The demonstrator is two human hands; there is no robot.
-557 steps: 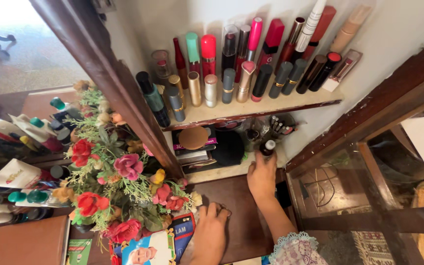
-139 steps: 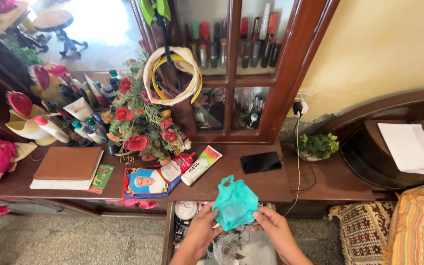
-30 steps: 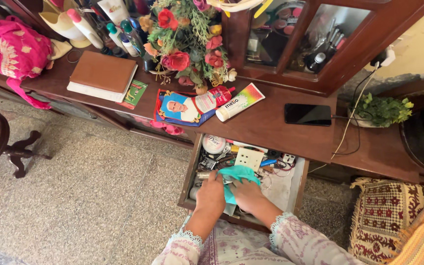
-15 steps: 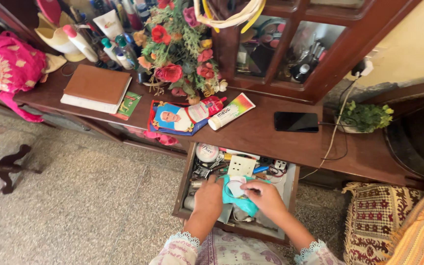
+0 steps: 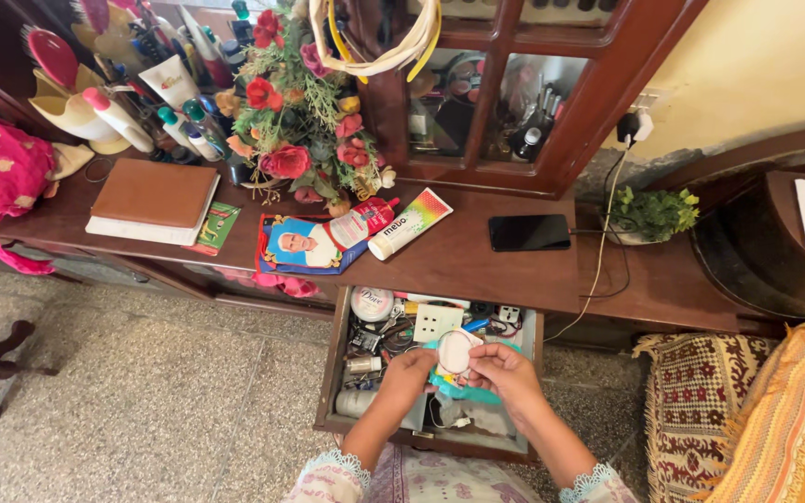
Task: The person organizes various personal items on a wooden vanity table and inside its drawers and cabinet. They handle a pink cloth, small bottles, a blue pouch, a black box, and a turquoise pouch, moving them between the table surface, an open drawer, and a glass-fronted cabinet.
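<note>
Hands meet over the open drawer (image 5: 339,368): the left hand (image 5: 409,371) and the right hand (image 5: 506,369) both pinch a small round white object (image 5: 455,352), fingers closed on its rim from either side, with a crumpled teal plastic bag (image 5: 463,391) bunched beneath it and between the palms. The white piece sits free above the bag's folds, so by the look of it the item is out of its wrapping, while the bag itself is not put down and the drawer stands pulled out, full of clutter: a round tin (image 5: 372,304), a white switch plate (image 5: 438,322), cables and small metal bits packed close together. Little bare space shows inside the drawer, only a pale patch at its near right. Just above, the front edge of the wooden counter (image 5: 477,270) overhangs the back of the drawer, so lifting straight up from the rear looks cramped; toward the person the way is open. On the counter a black phone (image 5: 529,232) lies near that edge, its cable (image 5: 598,256) drooping beside the drawer's right side, and a striped tube (image 5: 410,224) rests to the left. Speckled floor (image 5: 142,401) lies wide open on the left; a patterned cushion (image 5: 691,401) crowds the right.
</note>
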